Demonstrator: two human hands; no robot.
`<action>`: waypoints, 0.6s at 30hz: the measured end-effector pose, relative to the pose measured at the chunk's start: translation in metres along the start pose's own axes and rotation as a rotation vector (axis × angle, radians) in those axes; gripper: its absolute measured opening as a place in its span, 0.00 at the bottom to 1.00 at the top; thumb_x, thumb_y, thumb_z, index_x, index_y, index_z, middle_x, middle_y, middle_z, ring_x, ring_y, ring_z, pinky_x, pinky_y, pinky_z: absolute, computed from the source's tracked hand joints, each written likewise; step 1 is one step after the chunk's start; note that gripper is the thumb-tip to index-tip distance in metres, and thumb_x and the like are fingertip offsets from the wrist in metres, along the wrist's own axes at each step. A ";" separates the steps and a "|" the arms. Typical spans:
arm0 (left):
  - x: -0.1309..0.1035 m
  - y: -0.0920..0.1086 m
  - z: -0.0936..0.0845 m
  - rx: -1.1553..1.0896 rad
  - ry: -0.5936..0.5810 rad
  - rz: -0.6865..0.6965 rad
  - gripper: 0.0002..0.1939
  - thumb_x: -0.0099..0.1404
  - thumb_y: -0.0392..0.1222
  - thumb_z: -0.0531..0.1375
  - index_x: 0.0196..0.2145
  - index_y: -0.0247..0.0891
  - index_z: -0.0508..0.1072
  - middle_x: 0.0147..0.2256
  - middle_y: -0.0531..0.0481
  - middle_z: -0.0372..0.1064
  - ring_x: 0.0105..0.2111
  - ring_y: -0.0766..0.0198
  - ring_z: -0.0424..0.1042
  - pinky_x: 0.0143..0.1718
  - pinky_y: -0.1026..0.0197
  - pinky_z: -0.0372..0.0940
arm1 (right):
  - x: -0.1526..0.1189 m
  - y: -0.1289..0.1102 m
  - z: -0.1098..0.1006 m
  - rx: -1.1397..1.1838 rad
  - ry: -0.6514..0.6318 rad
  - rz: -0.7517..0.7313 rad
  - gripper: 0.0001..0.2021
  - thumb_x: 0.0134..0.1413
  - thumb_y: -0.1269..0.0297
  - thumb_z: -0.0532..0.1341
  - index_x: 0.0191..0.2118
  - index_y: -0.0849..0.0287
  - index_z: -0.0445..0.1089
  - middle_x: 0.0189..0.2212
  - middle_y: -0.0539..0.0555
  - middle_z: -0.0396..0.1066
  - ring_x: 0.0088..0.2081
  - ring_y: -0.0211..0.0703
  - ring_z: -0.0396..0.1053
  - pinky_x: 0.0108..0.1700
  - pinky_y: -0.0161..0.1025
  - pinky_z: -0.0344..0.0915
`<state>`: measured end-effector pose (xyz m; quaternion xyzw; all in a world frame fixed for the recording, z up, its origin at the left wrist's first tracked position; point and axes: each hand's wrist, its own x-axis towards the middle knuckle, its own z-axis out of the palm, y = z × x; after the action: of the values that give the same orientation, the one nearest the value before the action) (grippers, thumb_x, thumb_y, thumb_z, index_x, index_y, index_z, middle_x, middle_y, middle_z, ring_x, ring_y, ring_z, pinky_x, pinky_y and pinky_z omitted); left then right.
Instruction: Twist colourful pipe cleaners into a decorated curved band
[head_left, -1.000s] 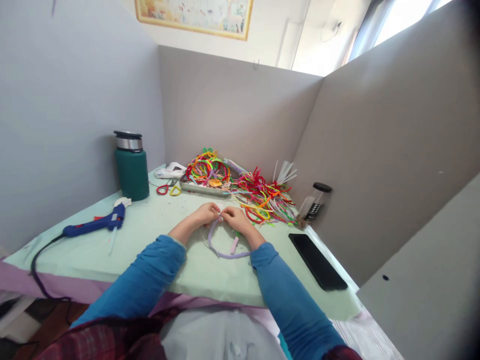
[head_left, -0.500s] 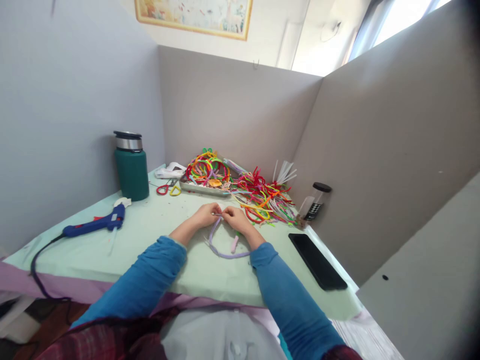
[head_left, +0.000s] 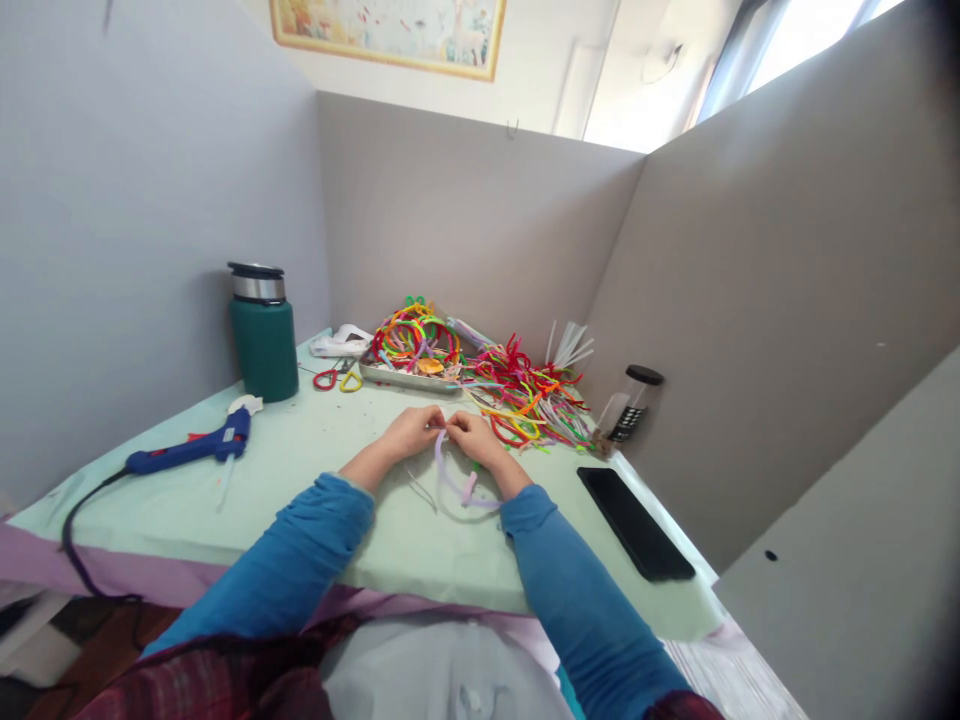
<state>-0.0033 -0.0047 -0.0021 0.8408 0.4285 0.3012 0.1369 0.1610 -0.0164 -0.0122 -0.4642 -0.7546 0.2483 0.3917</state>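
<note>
the fingers of your left hand [head_left: 412, 431] and right hand [head_left: 474, 440] pinch the upper end of a lilac strip [head_left: 441, 464], nearly meeting, probably for fine control; its curve drops toward your right wrist, by a pink piece [head_left: 469, 488]. on the tabletop [head_left: 315, 435], the glue gun [head_left: 187, 452] lies left, seemingly leaving your forearms room; beyond, a metal tray [head_left: 409, 380] likely keeps coloured loops [head_left: 405, 335] gathered.

On the worktop [head_left: 427, 560], a green flask [head_left: 264, 345] is set at the left beside a grey partition [head_left: 150, 230], a black phone [head_left: 635, 522] is laid flat at the right near a black-lidded bottle [head_left: 628, 420], and a gold-framed picture [head_left: 390, 32] is hung beyond.
</note>
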 end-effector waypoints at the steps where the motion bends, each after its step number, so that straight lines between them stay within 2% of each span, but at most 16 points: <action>1: 0.001 0.000 0.000 -0.024 -0.004 -0.009 0.07 0.55 0.41 0.55 0.31 0.37 0.71 0.28 0.51 0.71 0.29 0.66 0.67 0.30 0.67 0.57 | 0.000 0.001 0.000 0.007 -0.004 -0.004 0.06 0.46 0.67 0.54 0.25 0.61 0.65 0.20 0.47 0.64 0.23 0.33 0.58 0.27 0.31 0.54; 8: 0.002 0.006 -0.004 -0.104 -0.015 -0.121 0.10 0.56 0.43 0.55 0.23 0.35 0.70 0.21 0.52 0.68 0.22 0.68 0.62 0.25 0.68 0.54 | 0.000 0.005 0.001 0.001 -0.039 -0.062 0.08 0.48 0.64 0.54 0.28 0.62 0.67 0.24 0.48 0.65 0.27 0.34 0.59 0.30 0.31 0.55; 14: 0.001 0.007 -0.003 -0.195 -0.097 -0.317 0.13 0.57 0.48 0.53 0.29 0.35 0.70 0.21 0.52 0.68 0.14 0.70 0.57 0.17 0.67 0.50 | 0.001 0.008 0.006 -0.070 -0.026 -0.081 0.09 0.49 0.62 0.54 0.30 0.61 0.68 0.23 0.48 0.66 0.27 0.35 0.60 0.31 0.31 0.56; 18: 0.001 0.008 -0.005 -0.117 -0.068 -0.316 0.15 0.57 0.48 0.54 0.22 0.34 0.70 0.16 0.52 0.63 0.15 0.70 0.57 0.18 0.67 0.50 | -0.001 0.004 0.007 -0.146 0.027 -0.061 0.08 0.49 0.62 0.55 0.31 0.60 0.68 0.25 0.49 0.67 0.27 0.36 0.62 0.32 0.32 0.57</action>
<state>-0.0008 -0.0085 0.0058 0.7633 0.5322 0.2716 0.2455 0.1574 -0.0151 -0.0196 -0.4719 -0.7790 0.1744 0.3743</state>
